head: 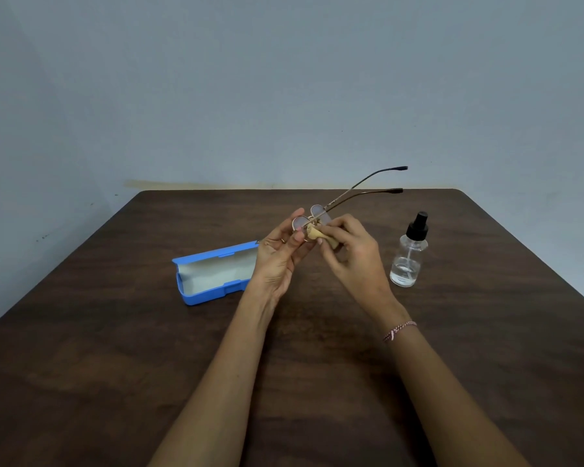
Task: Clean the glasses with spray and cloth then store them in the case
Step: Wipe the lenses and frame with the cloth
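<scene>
The worktop point(115, 365) lies bare along its near edge and far edge. An open case point(213, 274) stands left of centre, a spray bottle point(408, 254) right of centre; between them both hands point(317, 251) fill the gap above the surface.

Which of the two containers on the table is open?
The blue glasses case left of the hands is open: its lid is folded back and the pale lining shows. The clear spray bottle on the right stands with its black spray top on.

Both forearms bare, no sleeves; a braided pink-and-white thread bracelet point(399, 330) circles the right wrist, a thin ring point(283, 241) on a left finger.
</scene>
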The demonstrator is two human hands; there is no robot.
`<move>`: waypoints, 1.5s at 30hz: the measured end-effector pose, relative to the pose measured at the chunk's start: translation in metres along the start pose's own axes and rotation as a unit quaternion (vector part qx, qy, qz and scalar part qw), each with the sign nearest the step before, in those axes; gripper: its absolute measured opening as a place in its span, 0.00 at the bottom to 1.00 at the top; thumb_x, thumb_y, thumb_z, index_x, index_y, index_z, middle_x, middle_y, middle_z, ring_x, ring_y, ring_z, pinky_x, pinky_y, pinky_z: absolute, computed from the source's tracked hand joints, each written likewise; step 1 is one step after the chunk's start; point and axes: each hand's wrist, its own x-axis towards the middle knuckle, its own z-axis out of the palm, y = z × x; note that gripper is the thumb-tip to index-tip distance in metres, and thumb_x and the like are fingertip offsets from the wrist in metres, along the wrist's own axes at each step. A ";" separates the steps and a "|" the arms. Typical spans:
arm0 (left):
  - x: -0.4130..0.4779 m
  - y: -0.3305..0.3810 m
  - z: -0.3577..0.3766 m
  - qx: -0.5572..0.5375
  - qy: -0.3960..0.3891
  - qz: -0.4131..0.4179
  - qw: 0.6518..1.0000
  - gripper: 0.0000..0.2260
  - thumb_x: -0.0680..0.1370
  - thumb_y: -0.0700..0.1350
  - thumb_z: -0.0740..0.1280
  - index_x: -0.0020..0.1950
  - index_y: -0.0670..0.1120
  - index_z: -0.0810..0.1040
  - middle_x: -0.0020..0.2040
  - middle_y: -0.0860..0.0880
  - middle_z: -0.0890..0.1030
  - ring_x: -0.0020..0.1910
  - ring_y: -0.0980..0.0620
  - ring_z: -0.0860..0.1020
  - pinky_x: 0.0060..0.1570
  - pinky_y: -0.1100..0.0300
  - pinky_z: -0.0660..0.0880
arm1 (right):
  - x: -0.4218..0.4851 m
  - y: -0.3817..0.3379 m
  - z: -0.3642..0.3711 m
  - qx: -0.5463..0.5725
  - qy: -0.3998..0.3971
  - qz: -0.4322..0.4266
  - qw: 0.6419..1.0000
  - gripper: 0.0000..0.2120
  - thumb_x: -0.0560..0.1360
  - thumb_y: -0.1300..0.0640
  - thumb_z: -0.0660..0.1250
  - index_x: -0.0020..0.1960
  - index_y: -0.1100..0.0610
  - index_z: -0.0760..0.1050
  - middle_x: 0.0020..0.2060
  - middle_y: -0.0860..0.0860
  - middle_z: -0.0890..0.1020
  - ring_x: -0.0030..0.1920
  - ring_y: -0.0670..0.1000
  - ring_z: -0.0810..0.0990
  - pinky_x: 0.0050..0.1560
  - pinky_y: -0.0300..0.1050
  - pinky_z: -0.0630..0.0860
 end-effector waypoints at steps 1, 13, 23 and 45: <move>0.000 -0.001 0.001 0.001 -0.004 -0.002 1.000 0.27 0.52 0.49 0.84 0.49 0.48 0.84 0.47 0.46 0.85 0.47 0.50 0.83 0.42 0.61 0.80 | 0.000 0.000 0.001 -0.011 0.006 0.001 1.000 0.11 0.73 0.66 0.68 0.56 0.61 0.79 0.44 0.52 0.75 0.45 0.48 0.74 0.44 0.29 0.71; -0.002 0.000 0.004 0.007 -0.024 -0.015 1.000 0.27 0.52 0.48 0.83 0.49 0.48 0.85 0.47 0.47 0.85 0.46 0.51 0.83 0.42 0.61 0.80 | 0.000 -0.001 0.001 0.003 0.005 0.005 1.000 0.12 0.73 0.67 0.67 0.56 0.60 0.79 0.46 0.52 0.76 0.48 0.50 0.76 0.46 0.33 0.73; -0.004 0.006 0.002 0.015 -0.055 -0.006 0.998 0.27 0.52 0.48 0.84 0.50 0.51 0.85 0.48 0.49 0.85 0.49 0.53 0.82 0.45 0.62 0.79 | 0.001 -0.001 0.001 0.040 0.011 -0.029 0.999 0.16 0.73 0.71 0.65 0.58 0.59 0.79 0.53 0.48 0.73 0.55 0.50 0.76 0.59 0.37 0.73; -0.004 0.007 -0.006 0.062 -0.089 -0.048 0.993 0.25 0.53 0.45 0.83 0.48 0.43 0.84 0.47 0.45 0.85 0.46 0.51 0.83 0.46 0.59 0.80 | 0.001 -0.011 -0.002 0.002 -0.003 -0.069 0.998 0.24 0.70 0.75 0.62 0.59 0.54 0.77 0.53 0.49 0.69 0.55 0.50 0.70 0.57 0.30 0.69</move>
